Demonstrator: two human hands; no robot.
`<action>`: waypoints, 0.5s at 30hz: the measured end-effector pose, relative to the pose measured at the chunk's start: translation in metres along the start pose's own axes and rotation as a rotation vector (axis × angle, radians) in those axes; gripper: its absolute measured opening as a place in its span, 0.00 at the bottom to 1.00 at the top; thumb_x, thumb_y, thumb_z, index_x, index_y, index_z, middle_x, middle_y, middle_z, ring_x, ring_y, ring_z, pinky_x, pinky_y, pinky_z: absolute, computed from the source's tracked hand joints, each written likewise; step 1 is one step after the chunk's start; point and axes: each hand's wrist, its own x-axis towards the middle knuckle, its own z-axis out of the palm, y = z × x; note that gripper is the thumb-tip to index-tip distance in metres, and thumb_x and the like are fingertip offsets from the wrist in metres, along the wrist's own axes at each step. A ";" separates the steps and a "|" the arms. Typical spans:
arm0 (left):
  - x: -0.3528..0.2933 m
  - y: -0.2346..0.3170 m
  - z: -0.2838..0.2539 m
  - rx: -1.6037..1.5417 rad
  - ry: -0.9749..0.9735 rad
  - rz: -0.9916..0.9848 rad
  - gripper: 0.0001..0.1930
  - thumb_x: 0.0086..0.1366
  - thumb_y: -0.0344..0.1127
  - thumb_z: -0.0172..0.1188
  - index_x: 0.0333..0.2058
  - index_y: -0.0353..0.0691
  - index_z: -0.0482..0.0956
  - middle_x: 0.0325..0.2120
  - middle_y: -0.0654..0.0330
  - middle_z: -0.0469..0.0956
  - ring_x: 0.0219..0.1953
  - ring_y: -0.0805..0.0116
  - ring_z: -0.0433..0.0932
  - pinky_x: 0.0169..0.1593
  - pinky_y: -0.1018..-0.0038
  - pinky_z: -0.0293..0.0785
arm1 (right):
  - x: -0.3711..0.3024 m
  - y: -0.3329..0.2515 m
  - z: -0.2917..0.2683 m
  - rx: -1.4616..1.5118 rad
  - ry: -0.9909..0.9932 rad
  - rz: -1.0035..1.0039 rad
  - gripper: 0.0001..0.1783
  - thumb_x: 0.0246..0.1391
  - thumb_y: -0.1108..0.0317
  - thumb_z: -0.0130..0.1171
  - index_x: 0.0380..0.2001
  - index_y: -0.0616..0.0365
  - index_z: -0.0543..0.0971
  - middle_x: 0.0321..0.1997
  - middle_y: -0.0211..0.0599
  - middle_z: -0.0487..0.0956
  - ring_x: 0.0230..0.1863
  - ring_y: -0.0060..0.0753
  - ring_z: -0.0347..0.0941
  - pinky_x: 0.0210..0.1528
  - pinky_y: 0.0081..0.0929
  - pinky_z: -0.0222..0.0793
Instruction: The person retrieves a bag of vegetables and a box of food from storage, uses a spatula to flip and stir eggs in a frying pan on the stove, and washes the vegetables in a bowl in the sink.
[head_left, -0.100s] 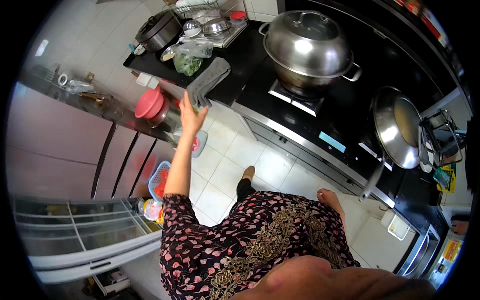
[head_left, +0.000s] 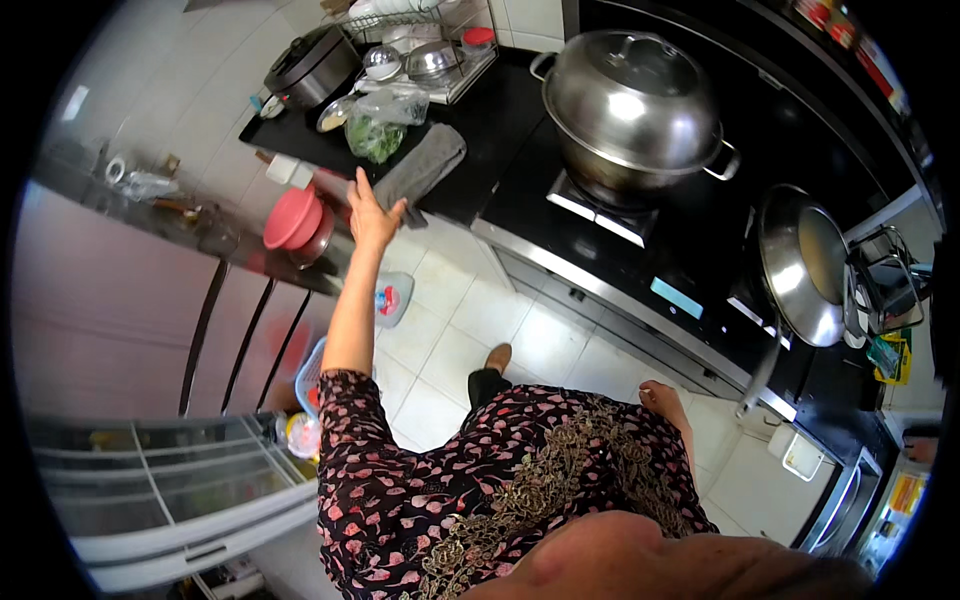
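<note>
My left hand [head_left: 375,217] is open and reaches forward, its fingers apart and nothing in it. Just beyond it a grey cloth [head_left: 428,168] lies folded on the counter, one end hanging over the front edge. The hand overlaps the cloth's lower end in the picture; whether they touch I cannot tell. Beside the cloth sits a clear plastic bag of green leaves [head_left: 376,136]. To the left of my hand is a pink basin [head_left: 292,215] on a metal pot. My right hand [head_left: 660,398] hangs low at my right side, fingers loosely curled, with nothing visible in them.
A lidded steel wok [head_left: 625,125] stands on the stove; a steel pan [head_left: 795,262] with a long handle is right of it. Dark rice cooker [head_left: 312,68] and dish rack [head_left: 465,80] stand behind. On my left is a fridge [head_left: 110,310]; a blue basket [head_left: 308,380] sits beside it.
The view has shifted slightly, so the counter things appear lower and further right. My left hand has moved a little forward and left against the counter, still open. My right hand stays low.
</note>
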 end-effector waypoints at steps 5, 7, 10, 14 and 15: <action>0.118 -0.027 -0.001 0.513 -0.002 -0.063 0.57 0.43 0.51 0.73 0.66 0.49 0.43 0.64 0.43 0.47 0.61 0.43 0.57 0.54 0.49 0.65 | 0.019 -0.072 0.040 0.099 0.085 0.256 0.12 0.52 0.63 0.56 0.37 0.59 0.78 0.32 0.52 0.80 0.36 0.52 0.77 0.39 0.39 0.72; 0.153 -0.042 0.017 0.565 0.052 -0.005 0.58 0.41 0.54 0.73 0.66 0.51 0.45 0.64 0.44 0.48 0.64 0.44 0.51 0.53 0.43 0.61 | 0.023 -0.114 0.053 0.092 0.003 0.233 0.11 0.53 0.64 0.55 0.38 0.57 0.78 0.35 0.53 0.79 0.37 0.55 0.76 0.40 0.41 0.71; 0.171 -0.056 0.043 0.559 0.225 0.054 0.57 0.40 0.58 0.72 0.66 0.55 0.48 0.64 0.46 0.50 0.65 0.46 0.51 0.53 0.40 0.59 | 0.017 -0.115 0.069 0.051 0.107 0.081 0.12 0.55 0.65 0.55 0.40 0.59 0.78 0.28 0.48 0.79 0.26 0.46 0.76 0.31 0.32 0.71; 0.223 -0.117 0.096 0.689 0.238 0.007 0.40 0.52 0.62 0.61 0.63 0.66 0.56 0.66 0.55 0.50 0.65 0.44 0.50 0.52 0.40 0.60 | 0.000 -0.132 0.091 0.041 0.194 0.317 0.15 0.54 0.62 0.54 0.41 0.58 0.78 0.33 0.51 0.80 0.38 0.52 0.76 0.44 0.41 0.71; 0.234 -0.117 0.105 0.828 0.107 -0.041 0.31 0.56 0.61 0.57 0.58 0.65 0.64 0.66 0.56 0.51 0.65 0.45 0.52 0.52 0.41 0.60 | -0.009 -0.134 0.099 0.039 0.201 0.360 0.15 0.54 0.62 0.54 0.41 0.58 0.78 0.33 0.50 0.80 0.39 0.51 0.76 0.45 0.41 0.71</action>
